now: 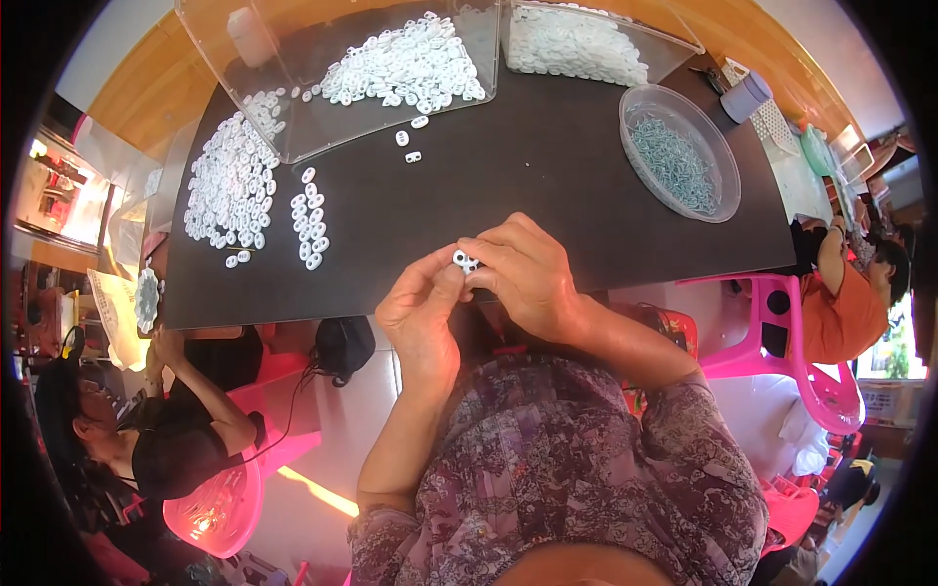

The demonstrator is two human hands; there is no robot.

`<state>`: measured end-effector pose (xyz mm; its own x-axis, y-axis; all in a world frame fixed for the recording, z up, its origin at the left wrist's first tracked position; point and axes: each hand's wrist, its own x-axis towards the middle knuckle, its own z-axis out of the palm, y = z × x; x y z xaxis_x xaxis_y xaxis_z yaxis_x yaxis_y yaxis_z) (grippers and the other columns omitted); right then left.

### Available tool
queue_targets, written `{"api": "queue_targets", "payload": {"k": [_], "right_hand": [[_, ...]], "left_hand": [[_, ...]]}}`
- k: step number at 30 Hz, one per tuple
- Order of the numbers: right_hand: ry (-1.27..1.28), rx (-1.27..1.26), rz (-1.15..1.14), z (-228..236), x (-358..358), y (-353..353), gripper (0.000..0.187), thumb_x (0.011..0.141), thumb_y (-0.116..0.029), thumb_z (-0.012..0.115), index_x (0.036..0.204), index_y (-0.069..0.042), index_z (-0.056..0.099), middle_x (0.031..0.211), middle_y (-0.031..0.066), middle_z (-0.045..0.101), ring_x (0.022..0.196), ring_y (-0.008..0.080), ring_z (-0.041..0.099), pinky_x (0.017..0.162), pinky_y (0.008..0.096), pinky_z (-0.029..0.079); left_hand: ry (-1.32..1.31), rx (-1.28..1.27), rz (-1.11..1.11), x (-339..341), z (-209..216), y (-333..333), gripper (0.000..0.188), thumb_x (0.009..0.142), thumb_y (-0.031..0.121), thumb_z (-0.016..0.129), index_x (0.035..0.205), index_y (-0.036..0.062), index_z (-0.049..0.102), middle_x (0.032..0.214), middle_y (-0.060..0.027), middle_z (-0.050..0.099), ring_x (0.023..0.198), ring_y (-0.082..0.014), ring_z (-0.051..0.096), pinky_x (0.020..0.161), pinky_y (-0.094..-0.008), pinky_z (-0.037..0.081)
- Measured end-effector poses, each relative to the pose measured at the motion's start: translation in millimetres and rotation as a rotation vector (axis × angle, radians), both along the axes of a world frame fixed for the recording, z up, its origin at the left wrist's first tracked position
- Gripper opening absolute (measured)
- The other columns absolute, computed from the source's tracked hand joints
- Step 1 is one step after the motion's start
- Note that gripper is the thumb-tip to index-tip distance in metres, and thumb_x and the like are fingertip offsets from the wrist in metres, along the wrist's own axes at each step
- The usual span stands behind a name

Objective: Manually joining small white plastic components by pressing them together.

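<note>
Two hands meet over the near edge of the black surface, head view. My left hand and right hand are pinched together on one small white plastic piece, held at the fingertips just above the edge. Step in hand, as I judge it: fitting or checking the piece; best done w/ a light fingertip grip, piece turned up toward me, elbows steady. Behind: loose white pieces at left, a short row, clear bins w/ more, round clear bowl of small metal bits at right. Hidden: piece's underside, covered by my fingers; whether a metal bit sits in it, can't tell. Persons at both sides are cut off by the rim.
</note>
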<state>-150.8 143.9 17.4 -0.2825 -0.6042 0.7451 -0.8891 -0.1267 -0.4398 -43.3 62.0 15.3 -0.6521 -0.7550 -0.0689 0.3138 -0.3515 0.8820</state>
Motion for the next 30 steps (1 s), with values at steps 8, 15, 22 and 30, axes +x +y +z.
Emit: {"api": "queue_targets", "payload": {"k": [8,15,22,30], "right_hand": [[-0.089,-0.010,0.015,3,3,2,0.027,0.067,-0.003,0.071,0.092,0.001,0.061,0.081,0.0094,0.059,0.067,0.0228,0.051,0.055,0.0307,0.044],[-0.156,-0.059,0.026,4,7,2,0.027,0.069,-0.004,0.070,0.093,0.001,0.061,0.082,0.0088,0.060,0.067,0.0218,0.052,0.056,0.0304,0.045],[-0.152,-0.104,0.066,1,13,-2,0.029,0.069,-0.001,0.069,0.096,0.005,0.061,0.083,0.0112,0.062,0.066,0.0210,0.054,0.056,0.0297,0.045],[-0.148,-0.172,0.093,-5,19,-10,0.027,0.071,0.002,0.067,0.097,0.007,0.060,0.085,0.0144,0.062,0.066,0.0230,0.056,0.056,0.0307,0.046]], "left_hand": [[0.017,-0.045,-0.013,2,3,1,0.018,0.085,-0.003,0.056,0.102,-0.0074,0.062,0.085,-0.0079,0.062,0.066,-0.0122,0.054,0.059,-0.0239,0.046],[0.085,-0.187,-0.021,3,-3,2,0.023,0.086,0.002,0.059,0.107,-0.0054,0.061,0.088,-0.0047,0.060,0.073,-0.0108,0.053,0.064,-0.0235,0.046],[0.059,-0.460,0.109,7,-12,4,0.023,0.086,0.005,0.060,0.107,-0.0046,0.062,0.089,-0.0018,0.058,0.081,-0.0089,0.051,0.071,-0.0217,0.044],[0.122,-0.451,0.209,4,-24,9,0.022,0.090,0.009,0.058,0.106,-0.0057,0.060,0.091,-0.0026,0.056,0.080,-0.0083,0.051,0.072,-0.0221,0.044]]}}
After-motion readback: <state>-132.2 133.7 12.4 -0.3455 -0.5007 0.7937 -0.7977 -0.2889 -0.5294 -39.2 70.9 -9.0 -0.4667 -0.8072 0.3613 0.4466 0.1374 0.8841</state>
